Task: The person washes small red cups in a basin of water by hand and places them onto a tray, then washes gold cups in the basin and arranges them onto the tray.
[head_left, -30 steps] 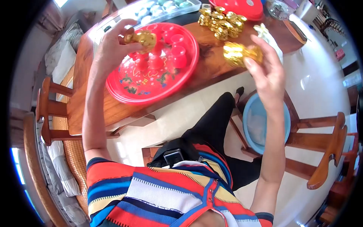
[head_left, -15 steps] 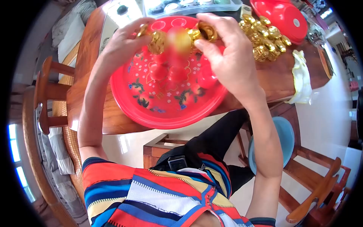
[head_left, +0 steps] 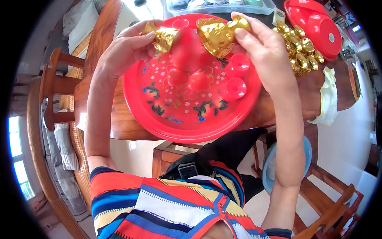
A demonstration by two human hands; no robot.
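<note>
My left hand (head_left: 126,48) pinches a gold goblet (head_left: 165,39) by its stem and foot, bowl toward the middle. In my right hand (head_left: 267,53), thumb and fingers grip the foot of a second gold goblet (head_left: 215,36), its bowl tilted down and left. Both goblets are above a round red tray (head_left: 153,129) with a flower and peach print. Between them is a smeared red shape (head_left: 187,49) whose kind I cannot make out. Small red cups (head_left: 234,88) lie or stand on the tray, and rounded red pieces (head_left: 199,81) are near its middle.
On the wooden table (head_left: 267,115), right of the tray, sits a pile of gold goblets (head_left: 299,49). Red plastic containers (head_left: 318,30), a clear box (head_left: 223,7) and a crumpled pale cloth-like item (head_left: 328,93) are nearby. A blue basin (head_left: 270,165) is below my right arm.
The right goblet has turned, so its bowl now points toward the middle. Both hands still hold goblets. The view has shifted, and more red cups show at the tray's right.
</note>
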